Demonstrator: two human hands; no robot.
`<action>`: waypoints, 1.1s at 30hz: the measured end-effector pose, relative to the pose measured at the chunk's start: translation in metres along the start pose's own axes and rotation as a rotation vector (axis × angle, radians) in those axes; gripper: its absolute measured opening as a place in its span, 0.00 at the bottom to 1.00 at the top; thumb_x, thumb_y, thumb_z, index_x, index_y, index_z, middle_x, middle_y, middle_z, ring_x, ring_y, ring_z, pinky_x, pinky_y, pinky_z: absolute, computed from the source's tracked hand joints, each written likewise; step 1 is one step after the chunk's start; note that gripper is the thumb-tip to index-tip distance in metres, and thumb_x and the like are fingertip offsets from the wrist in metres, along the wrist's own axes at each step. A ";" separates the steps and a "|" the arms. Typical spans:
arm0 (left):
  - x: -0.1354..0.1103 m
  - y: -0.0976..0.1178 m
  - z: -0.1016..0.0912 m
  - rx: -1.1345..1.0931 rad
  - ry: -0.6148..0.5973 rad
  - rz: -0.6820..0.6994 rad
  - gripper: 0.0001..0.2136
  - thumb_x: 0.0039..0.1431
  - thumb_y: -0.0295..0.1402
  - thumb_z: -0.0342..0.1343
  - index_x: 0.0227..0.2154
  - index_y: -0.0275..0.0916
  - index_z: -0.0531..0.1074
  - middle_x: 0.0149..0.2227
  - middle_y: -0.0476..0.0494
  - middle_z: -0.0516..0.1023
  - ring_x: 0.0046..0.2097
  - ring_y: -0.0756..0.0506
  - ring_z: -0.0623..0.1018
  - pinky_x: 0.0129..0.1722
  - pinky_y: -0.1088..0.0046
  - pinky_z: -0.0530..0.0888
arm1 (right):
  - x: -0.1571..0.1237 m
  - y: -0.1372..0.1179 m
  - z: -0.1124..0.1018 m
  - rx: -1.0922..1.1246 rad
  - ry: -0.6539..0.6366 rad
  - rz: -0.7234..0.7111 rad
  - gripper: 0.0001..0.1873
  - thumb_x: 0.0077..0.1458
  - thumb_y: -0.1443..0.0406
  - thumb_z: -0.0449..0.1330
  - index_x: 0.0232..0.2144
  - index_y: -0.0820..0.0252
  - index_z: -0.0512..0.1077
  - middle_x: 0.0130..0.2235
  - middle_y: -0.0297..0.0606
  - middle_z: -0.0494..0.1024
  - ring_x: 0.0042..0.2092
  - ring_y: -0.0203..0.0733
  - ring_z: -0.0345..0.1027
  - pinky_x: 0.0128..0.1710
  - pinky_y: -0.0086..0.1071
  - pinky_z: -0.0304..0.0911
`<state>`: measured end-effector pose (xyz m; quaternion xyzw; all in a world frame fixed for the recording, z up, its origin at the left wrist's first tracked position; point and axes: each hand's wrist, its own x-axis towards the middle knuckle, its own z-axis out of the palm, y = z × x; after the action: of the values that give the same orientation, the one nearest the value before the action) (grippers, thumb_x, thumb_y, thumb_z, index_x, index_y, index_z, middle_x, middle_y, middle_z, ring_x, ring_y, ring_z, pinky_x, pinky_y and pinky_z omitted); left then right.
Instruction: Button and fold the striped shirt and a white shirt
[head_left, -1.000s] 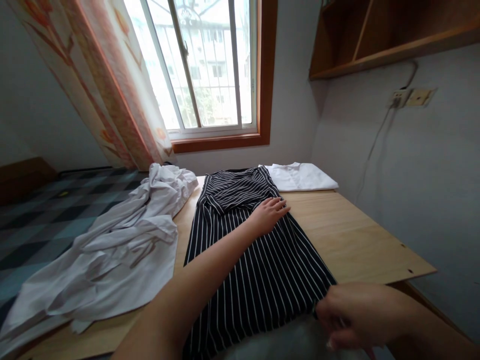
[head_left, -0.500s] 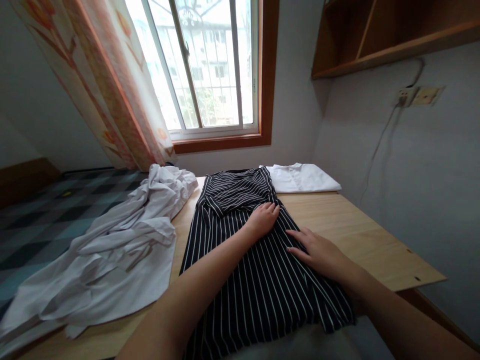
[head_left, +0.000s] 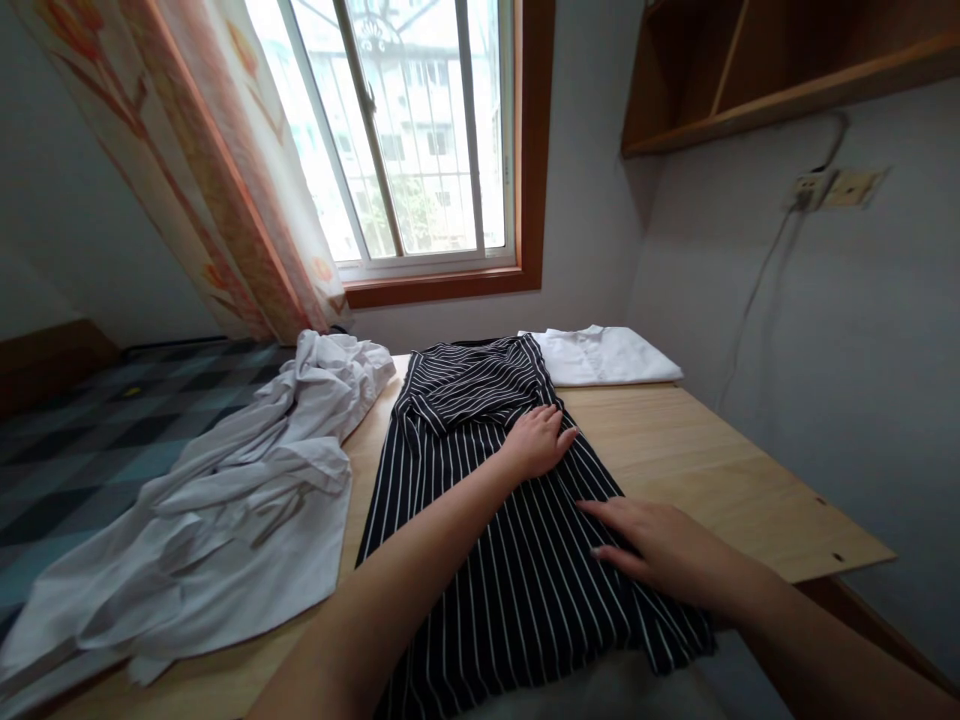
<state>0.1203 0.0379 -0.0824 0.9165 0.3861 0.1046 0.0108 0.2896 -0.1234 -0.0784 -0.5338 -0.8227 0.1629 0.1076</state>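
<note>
A black garment with white stripes [head_left: 480, 560] lies lengthwise on the wooden table [head_left: 720, 480], its far end bunched into folds. My left hand [head_left: 538, 440] rests flat on it near those folds, fingers stretched out. My right hand [head_left: 660, 545] lies flat on the garment's right side, closer to me, fingers together and extended. Neither hand holds anything.
A crumpled white garment [head_left: 225, 510] spreads over the table's left side and hangs past its edge. A folded white shirt [head_left: 604, 355] sits at the far right corner. A window [head_left: 405, 130] with a curtain [head_left: 202, 170], a wall shelf [head_left: 780, 70] and a socket [head_left: 832, 188] surround the table.
My right hand came up from the near hem onto the garment's right side, then slid back toward me along the cloth. My left hand stayed pressed near the folds.
</note>
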 end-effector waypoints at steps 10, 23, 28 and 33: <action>-0.011 0.004 0.017 0.042 -0.052 -0.060 0.32 0.68 0.49 0.40 0.65 0.29 0.57 0.68 0.30 0.57 0.69 0.38 0.56 0.66 0.60 0.57 | -0.050 -0.010 0.017 0.035 0.034 -0.116 0.33 0.52 0.73 0.54 0.62 0.54 0.66 0.51 0.43 0.79 0.48 0.48 0.75 0.49 0.39 0.70; -0.061 0.003 -0.017 -0.039 -0.124 0.241 0.27 0.69 0.47 0.42 0.67 0.43 0.55 0.70 0.40 0.53 0.71 0.40 0.52 0.67 0.57 0.55 | -0.059 -0.028 0.010 0.092 -0.066 -0.191 0.29 0.51 0.73 0.58 0.55 0.48 0.72 0.42 0.37 0.80 0.39 0.41 0.73 0.40 0.31 0.67; -0.074 0.005 -0.007 -0.021 -0.164 0.227 0.26 0.71 0.47 0.38 0.67 0.43 0.56 0.71 0.38 0.51 0.71 0.39 0.50 0.67 0.56 0.54 | -0.027 -0.022 -0.046 0.271 -0.248 -0.181 0.18 0.58 0.62 0.60 0.51 0.50 0.76 0.36 0.36 0.79 0.34 0.37 0.70 0.35 0.28 0.65; -0.075 0.013 -0.007 -0.026 -0.117 0.195 0.25 0.70 0.46 0.39 0.66 0.42 0.58 0.70 0.36 0.54 0.70 0.38 0.53 0.67 0.55 0.55 | 0.054 0.016 -0.066 0.267 0.096 -0.086 0.17 0.62 0.58 0.54 0.46 0.58 0.76 0.39 0.39 0.79 0.37 0.41 0.71 0.36 0.31 0.66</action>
<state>0.0768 -0.0252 -0.0881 0.9540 0.2925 0.0566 0.0348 0.3040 -0.0578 -0.0235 -0.4862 -0.8097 0.2406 0.2238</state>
